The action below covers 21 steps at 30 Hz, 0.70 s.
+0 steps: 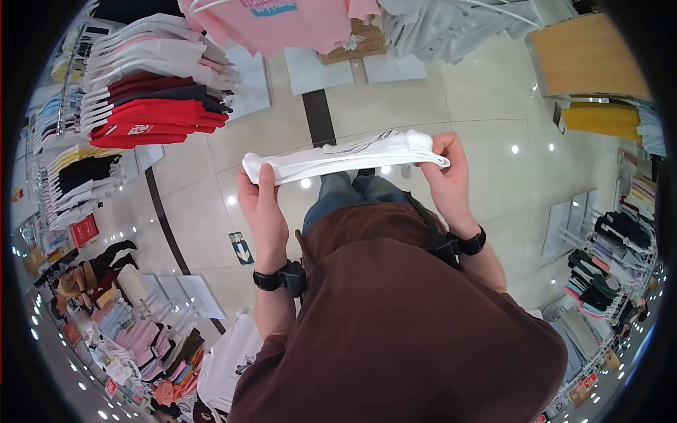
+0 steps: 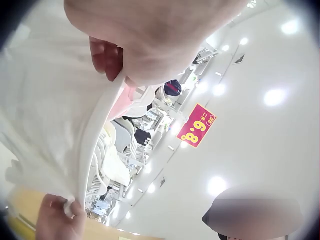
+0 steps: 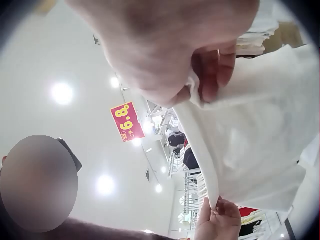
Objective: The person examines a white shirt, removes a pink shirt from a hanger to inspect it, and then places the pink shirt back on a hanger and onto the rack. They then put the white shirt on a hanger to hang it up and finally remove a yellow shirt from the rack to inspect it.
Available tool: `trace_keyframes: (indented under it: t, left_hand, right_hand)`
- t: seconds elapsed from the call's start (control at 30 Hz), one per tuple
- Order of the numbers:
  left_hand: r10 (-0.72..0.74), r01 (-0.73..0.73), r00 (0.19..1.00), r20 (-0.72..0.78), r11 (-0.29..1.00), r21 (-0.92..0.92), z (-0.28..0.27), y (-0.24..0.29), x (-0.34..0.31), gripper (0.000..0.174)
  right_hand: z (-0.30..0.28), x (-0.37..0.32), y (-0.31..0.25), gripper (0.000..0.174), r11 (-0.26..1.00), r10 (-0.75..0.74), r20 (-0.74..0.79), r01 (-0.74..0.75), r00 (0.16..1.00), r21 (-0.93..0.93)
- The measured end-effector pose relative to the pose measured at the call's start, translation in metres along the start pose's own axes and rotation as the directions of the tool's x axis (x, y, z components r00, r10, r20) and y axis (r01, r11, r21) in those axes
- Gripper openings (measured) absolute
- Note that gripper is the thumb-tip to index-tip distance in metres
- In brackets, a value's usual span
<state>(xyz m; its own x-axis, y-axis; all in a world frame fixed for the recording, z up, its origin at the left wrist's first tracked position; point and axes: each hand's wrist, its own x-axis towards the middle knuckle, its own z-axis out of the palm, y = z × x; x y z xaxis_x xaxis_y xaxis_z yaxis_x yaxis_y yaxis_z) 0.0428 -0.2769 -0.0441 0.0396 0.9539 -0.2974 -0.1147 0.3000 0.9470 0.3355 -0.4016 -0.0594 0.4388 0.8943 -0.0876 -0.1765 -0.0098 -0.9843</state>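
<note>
A white T-shirt (image 1: 338, 156) with a dark print is stretched sideways between both hands in front of the body. My left hand (image 1: 266, 215) pinches its left end, thumb on the near side. At the opposite end, my right hand (image 1: 449, 180) grips the bunched cloth between thumb and fingers. Seen from the left wrist, the white T-shirt (image 2: 45, 110) hangs as a sheet with a straight folded edge running between the hands. From the right wrist, the cloth of the T-shirt (image 3: 255, 135) spreads below the right hand (image 3: 170, 45), and the left hand (image 3: 220, 222) pinches the far corner.
Racks of hanging clothes stand on the left, with red shirts (image 1: 159, 120) nearest. A pink T-shirt (image 1: 282, 25) and grey shirts (image 1: 455, 32) hang ahead. A wooden panel (image 1: 592, 56) stands at the far right. Another person (image 1: 81, 278) is at the lower left. Tiled floor (image 1: 486, 99) lies below.
</note>
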Motion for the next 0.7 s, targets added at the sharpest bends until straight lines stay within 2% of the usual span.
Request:
trace_keyframes:
  t: [0.07,0.13,0.17,0.2,0.23,0.27,0.37,0.4,0.47,0.5,0.53,0.63,0.7]
  left_hand:
    - [0.02,-0.02,1.0,-0.006,1.0,-0.009,-0.003,-0.002,-0.002,0.044]
    - [0.023,-0.024,1.0,0.004,0.998,0.052,0.002,0.005,-0.011,0.04]
    - [0.025,-0.026,1.0,0.013,0.993,0.115,0.004,0.009,-0.016,0.036]
    - [0.025,-0.027,1.0,0.017,0.993,0.113,-0.005,0.004,-0.018,0.036]
    - [-0.01,-0.015,0.997,0.075,0.949,0.316,-0.021,-0.005,-0.018,0.034]
    - [-0.055,-0.015,0.991,0.123,0.862,0.506,-0.029,-0.009,-0.02,0.033]
    - [-0.105,0.016,0.987,0.12,0.812,0.583,-0.038,-0.017,-0.039,0.028]
    - [-0.079,-0.02,0.988,0.136,0.796,0.605,-0.041,-0.023,-0.043,0.031]
    - [-0.102,0.001,0.988,0.12,0.768,0.64,-0.045,-0.037,-0.046,0.03]
    - [-0.112,0.009,0.988,0.11,0.741,0.672,-0.047,-0.043,-0.047,0.028]
    - [-0.106,0.013,0.99,0.088,0.709,0.705,-0.046,-0.048,-0.047,0.022]
    - [-0.142,0.103,0.99,-0.008,0.676,0.73,-0.044,-0.05,-0.047,0.017]
    - [-0.116,0.091,0.993,-0.014,0.697,0.712,-0.041,-0.053,-0.046,0.016]
  right_hand:
    - [0.002,0.001,-0.008,0.022,0.998,0.012,-0.001,-0.012,1.0,-0.06]
    - [0.005,-0.002,-0.025,0.027,0.96,0.22,-0.035,-0.222,0.975,-0.172]
    - [0.004,-0.004,-0.027,0.027,0.96,0.218,-0.037,-0.222,0.975,-0.173]
    - [0.001,-0.005,-0.028,0.032,0.939,0.169,0.116,-0.124,0.979,-0.32]
    - [-0.004,-0.007,-0.029,0.036,0.896,0.139,0.272,-0.004,0.952,-0.445]
    - [-0.012,-0.008,-0.034,0.038,0.861,0.289,0.323,-0.097,0.901,-0.499]
    - [-0.024,-0.017,-0.022,0.035,0.823,0.317,0.303,-0.102,0.898,-0.558]
    - [-0.028,-0.018,-0.022,0.035,0.822,0.326,0.304,-0.109,0.895,-0.559]
    - [-0.031,-0.019,-0.026,0.025,0.738,0.398,0.335,-0.081,0.854,-0.67]
    - [-0.031,-0.02,-0.025,0.025,0.737,0.409,0.333,-0.092,0.85,-0.669]
    - [-0.03,-0.021,-0.024,0.024,0.714,0.432,0.335,-0.091,0.837,-0.694]
    - [-0.028,-0.021,-0.023,0.03,0.654,0.468,0.331,-0.069,0.819,-0.753]
    - [-0.027,-0.02,-0.018,0.034,0.618,0.478,0.328,-0.047,0.815,-0.785]
